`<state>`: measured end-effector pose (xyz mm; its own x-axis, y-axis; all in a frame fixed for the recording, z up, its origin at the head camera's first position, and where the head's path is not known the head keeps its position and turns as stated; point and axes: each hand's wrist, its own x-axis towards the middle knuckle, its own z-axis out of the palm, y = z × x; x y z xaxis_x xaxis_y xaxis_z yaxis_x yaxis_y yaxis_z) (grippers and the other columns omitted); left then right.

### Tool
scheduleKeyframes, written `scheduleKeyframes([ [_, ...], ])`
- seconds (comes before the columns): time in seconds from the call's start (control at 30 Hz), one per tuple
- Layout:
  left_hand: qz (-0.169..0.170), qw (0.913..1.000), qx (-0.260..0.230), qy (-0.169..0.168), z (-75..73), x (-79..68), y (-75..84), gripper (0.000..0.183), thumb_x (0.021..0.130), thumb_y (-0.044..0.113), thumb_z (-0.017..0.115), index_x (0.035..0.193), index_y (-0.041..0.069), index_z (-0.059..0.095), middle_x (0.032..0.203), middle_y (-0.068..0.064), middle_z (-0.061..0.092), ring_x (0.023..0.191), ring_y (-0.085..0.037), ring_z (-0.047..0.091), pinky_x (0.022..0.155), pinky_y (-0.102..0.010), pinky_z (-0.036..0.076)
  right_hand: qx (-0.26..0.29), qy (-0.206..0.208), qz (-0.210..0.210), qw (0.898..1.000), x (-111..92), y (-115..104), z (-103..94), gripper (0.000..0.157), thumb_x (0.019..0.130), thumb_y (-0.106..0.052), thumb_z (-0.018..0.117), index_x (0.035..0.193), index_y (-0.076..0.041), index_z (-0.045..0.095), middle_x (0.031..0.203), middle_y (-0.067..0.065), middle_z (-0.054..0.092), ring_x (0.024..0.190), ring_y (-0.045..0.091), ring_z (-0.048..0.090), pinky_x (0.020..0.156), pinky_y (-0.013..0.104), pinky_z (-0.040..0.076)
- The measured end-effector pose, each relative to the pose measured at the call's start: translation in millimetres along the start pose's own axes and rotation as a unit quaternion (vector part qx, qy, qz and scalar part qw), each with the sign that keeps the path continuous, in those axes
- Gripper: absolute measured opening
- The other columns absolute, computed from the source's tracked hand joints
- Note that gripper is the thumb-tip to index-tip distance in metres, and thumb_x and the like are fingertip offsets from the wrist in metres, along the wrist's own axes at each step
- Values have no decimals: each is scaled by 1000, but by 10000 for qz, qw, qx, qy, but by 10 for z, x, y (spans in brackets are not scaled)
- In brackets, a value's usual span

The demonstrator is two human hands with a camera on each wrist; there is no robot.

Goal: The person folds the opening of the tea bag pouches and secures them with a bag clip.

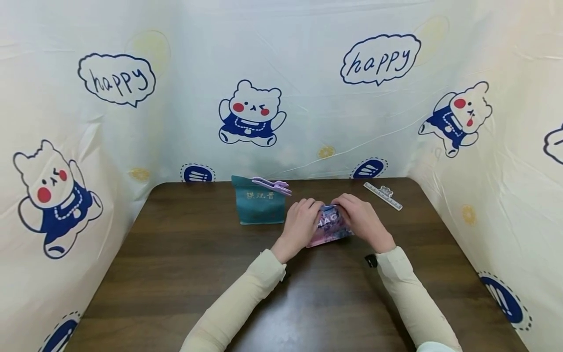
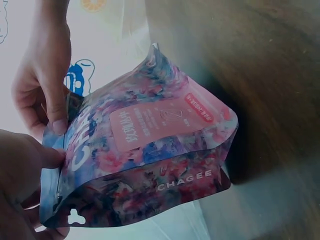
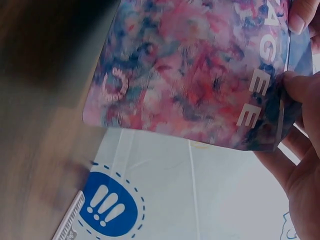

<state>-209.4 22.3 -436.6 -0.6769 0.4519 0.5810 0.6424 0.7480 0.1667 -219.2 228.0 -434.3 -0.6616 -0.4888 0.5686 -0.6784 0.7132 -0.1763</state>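
A pink and blue floral foil pouch [image 1: 331, 230] marked CHAGEE stands on the table between both hands. My left hand [image 1: 301, 222] pinches the left part of its top edge, thumb on the printed face and fingers behind. At the right part of the same edge, my right hand [image 1: 364, 221] pinches with its thumb in front. Both thumbs lie close together along the seal line in the left wrist view, where the pouch [image 2: 150, 125] shows its pink label and wide side fold. The right wrist view shows the pouch's other large face [image 3: 185, 65]. Whether its mouth is sealed I cannot tell.
Left of the hands stands a teal pouch [image 1: 260, 209] with a purple clip [image 1: 272, 186] on its top corner. A white ruler-marked clip [image 1: 382, 195] lies at the back right of the brown table [image 1: 184, 274]. Printed curtains [image 1: 308, 98] rise behind and beside the table.
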Motion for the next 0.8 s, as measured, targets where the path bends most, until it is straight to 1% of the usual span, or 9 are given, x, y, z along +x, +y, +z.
scheduleKeyframes([
  [0.17,-1,9998,-2,220,-99,-96,-8,16,89,24,63,102,15,67,90,2,64,80,-14,58,65,-27,45,279,105,-187,9994,-1,-90,30,15,89,-8,61,103,-14,63,96,-6,62,88,10,59,75,33,50],
  [0.33,26,9992,99,394,-202,-181,-52,15,88,25,65,98,15,68,87,2,64,77,-14,58,64,-26,44,515,229,-393,9976,22,-212,118,15,88,-7,62,102,-12,64,94,-4,63,87,10,61,75,32,51],
  [0.47,2,9991,115,413,-255,-257,-125,14,87,25,66,96,15,69,85,2,64,76,-14,57,63,-26,43,705,260,-491,9960,32,-299,225,17,87,-4,64,102,-10,64,94,-2,64,86,10,61,75,31,51],
  [0.6,27,9991,120,411,-308,-324,-212,13,87,24,66,95,15,69,85,2,64,76,-14,56,63,-27,42,961,332,-511,9935,50,-371,319,18,86,-3,64,103,-11,65,95,-3,64,87,8,61,76,29,51],
  [0.8,-40,9990,54,433,-377,-392,-349,10,86,23,67,93,16,70,85,3,64,76,-15,55,64,-28,41,1229,448,-715,9888,92,-448,409,21,84,-3,66,104,-10,67,96,-3,65,87,8,61,76,28,51],
])
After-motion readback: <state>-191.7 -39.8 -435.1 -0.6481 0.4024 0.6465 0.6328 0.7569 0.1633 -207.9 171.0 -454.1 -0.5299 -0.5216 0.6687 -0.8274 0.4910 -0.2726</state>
